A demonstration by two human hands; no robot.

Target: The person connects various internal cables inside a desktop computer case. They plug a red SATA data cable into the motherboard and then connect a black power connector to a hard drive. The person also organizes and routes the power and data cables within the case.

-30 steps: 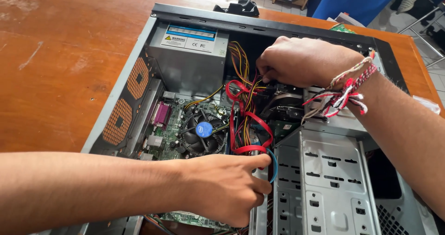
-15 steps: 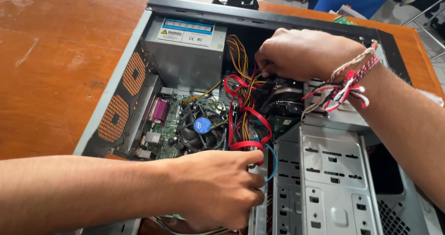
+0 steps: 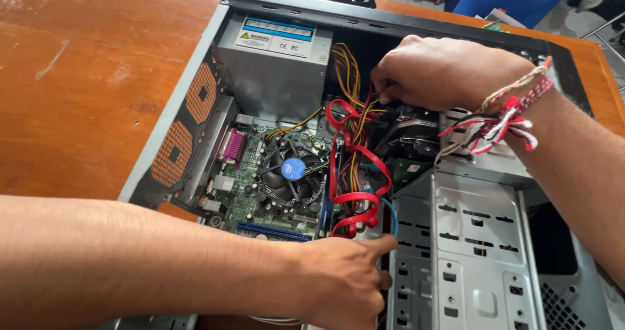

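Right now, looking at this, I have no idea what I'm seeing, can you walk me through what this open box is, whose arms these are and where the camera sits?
The camera is worn on a person's head and looks down at that person's own two bare arms. The open box is a desktop computer case lying on its side on a brown wooden table, its side panel off. Inside are a grey power supply box, a green circuit board with a round black fan, and loops of red flat cables beside yellow wires. The left hand rests by the edge of the grey metal drive cage, close to the red cables. The right hand, with a braided wristband, reaches in among the wires; what its fingertips pinch is hidden.
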